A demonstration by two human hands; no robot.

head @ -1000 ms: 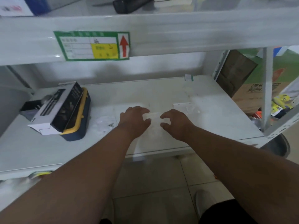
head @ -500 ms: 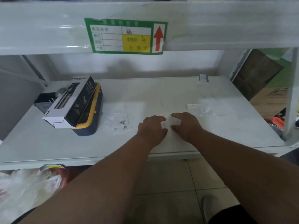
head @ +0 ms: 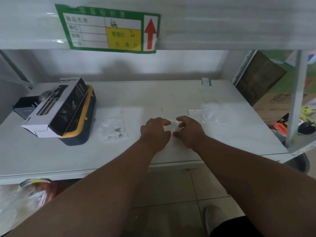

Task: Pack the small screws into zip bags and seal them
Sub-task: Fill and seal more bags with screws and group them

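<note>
My left hand (head: pixel 154 133) and my right hand (head: pixel 189 131) sit close together on the white shelf (head: pixel 153 100), fingers curled round a small clear zip bag (head: pixel 173 127) that shows between them. Most of that bag is hidden under the hands. To the left lies a clear plastic sheet or bag with a few small dark screws (head: pixel 116 130) on it. More empty clear zip bags (head: pixel 203 115) lie to the right of my right hand.
A black spray-bottle box (head: pixel 56 106) rests on a yellow and navy case (head: pixel 80 134) at the shelf's left. An upper shelf beam with a green label (head: pixel 109 29) hangs overhead. Cardboard boxes (head: pixel 266 93) stand right of the shelf post (head: pixel 296 100).
Both hands have drawn closer together on the zip bag. The camera has shifted nearer and to the left, so the shelf and label look larger.
</note>
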